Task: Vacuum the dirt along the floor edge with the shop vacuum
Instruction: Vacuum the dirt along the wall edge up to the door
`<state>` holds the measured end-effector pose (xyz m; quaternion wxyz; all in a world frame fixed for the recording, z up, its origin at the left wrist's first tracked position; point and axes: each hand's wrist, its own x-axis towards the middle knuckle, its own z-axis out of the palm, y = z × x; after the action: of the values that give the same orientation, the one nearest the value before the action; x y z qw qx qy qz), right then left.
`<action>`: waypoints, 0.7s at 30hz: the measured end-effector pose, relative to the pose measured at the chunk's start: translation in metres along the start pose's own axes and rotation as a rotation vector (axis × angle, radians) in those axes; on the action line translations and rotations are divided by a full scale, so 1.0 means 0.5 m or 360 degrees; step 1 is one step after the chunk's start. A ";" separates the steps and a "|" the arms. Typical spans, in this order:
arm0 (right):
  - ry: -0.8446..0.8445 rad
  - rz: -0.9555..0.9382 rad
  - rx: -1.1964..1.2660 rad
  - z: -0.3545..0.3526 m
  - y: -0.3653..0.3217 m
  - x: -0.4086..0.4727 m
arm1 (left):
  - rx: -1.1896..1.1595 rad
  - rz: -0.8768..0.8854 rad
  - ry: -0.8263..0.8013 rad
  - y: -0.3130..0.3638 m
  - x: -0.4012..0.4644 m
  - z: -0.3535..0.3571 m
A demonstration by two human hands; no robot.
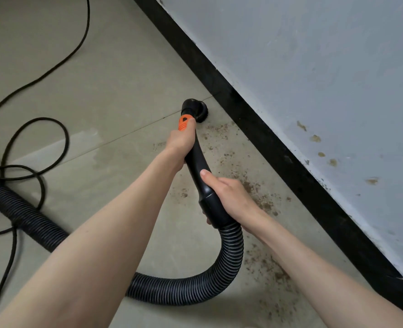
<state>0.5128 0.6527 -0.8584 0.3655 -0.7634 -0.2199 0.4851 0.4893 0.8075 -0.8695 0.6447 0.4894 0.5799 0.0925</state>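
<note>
I've got both hands wrapped on the stiff wand [197, 159] at frame centre: left hand [180, 140] near the orange collar, right hand [228, 197] at the cuff. It looks light; the ribbed hose [228, 263] flexes. Dirt [262, 202] lies lower right.

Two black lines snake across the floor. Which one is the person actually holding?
The thick ribbed hose: it runs into the rigid wand held by both hands. The thin smooth power cord lies loose at left, untouched.

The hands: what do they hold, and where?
Both grip the wand: left hand by the orange collar, right hand at the hose end.
</note>
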 end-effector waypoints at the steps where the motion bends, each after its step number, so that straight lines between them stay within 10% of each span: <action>1: 0.0015 0.0002 0.0004 -0.012 0.003 0.002 | 0.0011 -0.0002 -0.0021 0.005 0.003 0.014; 21: 0.0216 0.0000 -0.0116 0.018 -0.023 -0.050 | 0.0066 -0.0074 -0.0359 -0.004 0.007 0.002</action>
<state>0.4939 0.6460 -0.8372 0.3514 -0.8074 -0.2121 0.4239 0.4901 0.8084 -0.8735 0.6976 0.4964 0.5165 0.0098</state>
